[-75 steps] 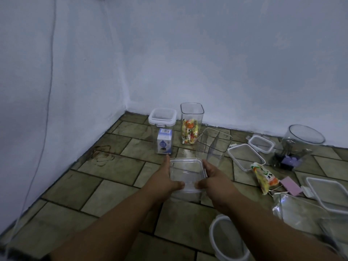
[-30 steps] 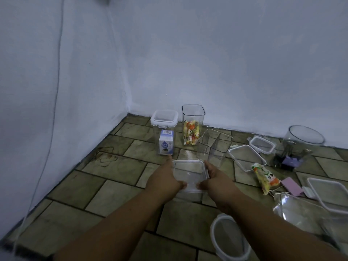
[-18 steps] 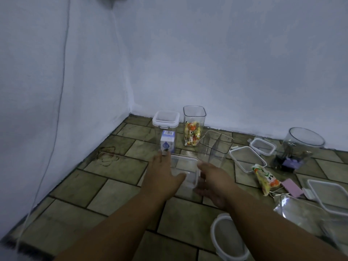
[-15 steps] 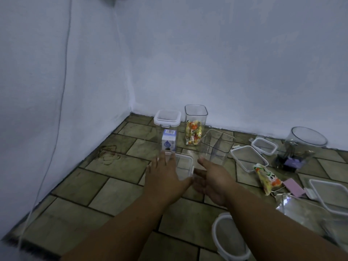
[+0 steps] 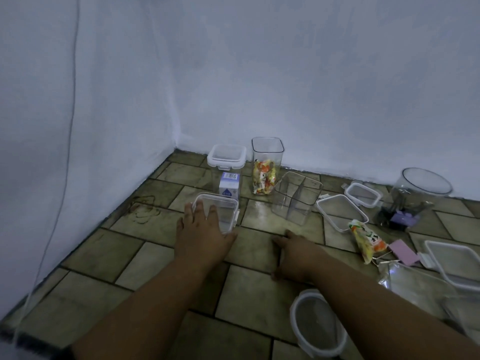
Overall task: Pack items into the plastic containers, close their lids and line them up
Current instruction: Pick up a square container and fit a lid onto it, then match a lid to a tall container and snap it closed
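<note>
Reaching forward over the tiled floor (image 5: 145, 258), the left hand (image 5: 201, 237) lies palm-down on the near edge of a small clear box with a closed lid (image 5: 220, 211), its fingers (image 5: 198, 207) spread flat over the lid and the thumb stretched out to the right along the floor beside the box; it presses rather than grips. The forearm runs straight back toward the lower left of the view. The right hand (image 5: 296, 252) is off the box, apart from it to the right, held low over the floor with the fingers loosely extended and holding nothing; whether it touches the tile cannot be told.

Just behind the small box stands a lidded tub with a white rim (image 5: 226, 162) and a small carton (image 5: 229, 187) inside, and beside that a tall open jar (image 5: 267, 167) holding a snack bag (image 5: 263, 176). A second empty clear jar (image 5: 297, 197) stands tilted nearer the right hand. Loose lids (image 5: 341, 215) lie farther right, with another snack packet (image 5: 367, 237) on the floor and a round clear tub (image 5: 415, 196) near the wall. A round lid (image 5: 318, 326) sits under the right forearm.
</note>
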